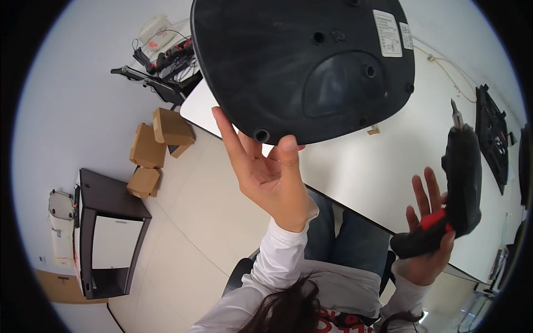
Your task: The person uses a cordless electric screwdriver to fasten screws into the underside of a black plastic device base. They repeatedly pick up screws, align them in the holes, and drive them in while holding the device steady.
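A black plastic base with rounded corners (pixel 261 72) is raised in front of me. Several round holes dot its face, and white labels sit near its right edge. My left hand (pixel 272 177) grips the lower left edge, the thumb in front and one finger stretched up along the side. Over on the right, a black cordless screwdriver with a red trigger (pixel 463 177) rests in my right hand (pixel 427 258). Its metal bit points up, apart from the base. The thumb lies against the handle, while several fingers are spread behind the tool.
A white table (pixel 361 177) spans the area behind the base. On its right side lies an open black tool case (pixel 493 139). Cardboard boxes (pixel 149 145) and a dark cabinet with a white door (pixel 114 238) stand on the left. Cables and dark equipment (pixel 169 64) occupy the back left.
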A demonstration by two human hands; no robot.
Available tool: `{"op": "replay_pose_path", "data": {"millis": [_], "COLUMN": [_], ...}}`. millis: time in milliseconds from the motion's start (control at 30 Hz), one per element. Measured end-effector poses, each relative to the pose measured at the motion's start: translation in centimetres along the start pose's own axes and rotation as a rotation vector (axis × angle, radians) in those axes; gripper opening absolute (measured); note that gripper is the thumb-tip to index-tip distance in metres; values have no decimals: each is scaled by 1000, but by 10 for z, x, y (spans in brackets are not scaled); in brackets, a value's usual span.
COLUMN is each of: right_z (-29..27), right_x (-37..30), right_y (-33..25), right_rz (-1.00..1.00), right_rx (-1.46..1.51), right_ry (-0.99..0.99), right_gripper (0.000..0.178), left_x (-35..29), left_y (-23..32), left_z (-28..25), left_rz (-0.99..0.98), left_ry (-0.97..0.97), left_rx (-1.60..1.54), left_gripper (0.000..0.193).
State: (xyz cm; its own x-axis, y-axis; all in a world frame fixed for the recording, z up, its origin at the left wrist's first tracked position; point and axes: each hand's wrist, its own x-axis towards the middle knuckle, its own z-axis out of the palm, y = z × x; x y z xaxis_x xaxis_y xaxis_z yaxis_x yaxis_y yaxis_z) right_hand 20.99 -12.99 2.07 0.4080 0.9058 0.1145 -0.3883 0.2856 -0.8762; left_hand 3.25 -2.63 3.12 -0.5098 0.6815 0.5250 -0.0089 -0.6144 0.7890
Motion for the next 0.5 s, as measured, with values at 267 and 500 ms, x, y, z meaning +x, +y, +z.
{"op": "replay_pose_path", "data": {"millis": [267,500], "right_z": [-6,-11], "right_x": [16,45], "right_y": [2,-8], "right_rz": [23,-34], "right_rx": [102,94], "right_ry": [-112,-211], "right_gripper": [77,73], "left_x": [0,-1], "left_y": [8,13], "left_z": [1,-5], "left_rz": [26,6], "left_ry": [-12,-148], "left_rx": [12,40], "left_gripper": [83,90]}}
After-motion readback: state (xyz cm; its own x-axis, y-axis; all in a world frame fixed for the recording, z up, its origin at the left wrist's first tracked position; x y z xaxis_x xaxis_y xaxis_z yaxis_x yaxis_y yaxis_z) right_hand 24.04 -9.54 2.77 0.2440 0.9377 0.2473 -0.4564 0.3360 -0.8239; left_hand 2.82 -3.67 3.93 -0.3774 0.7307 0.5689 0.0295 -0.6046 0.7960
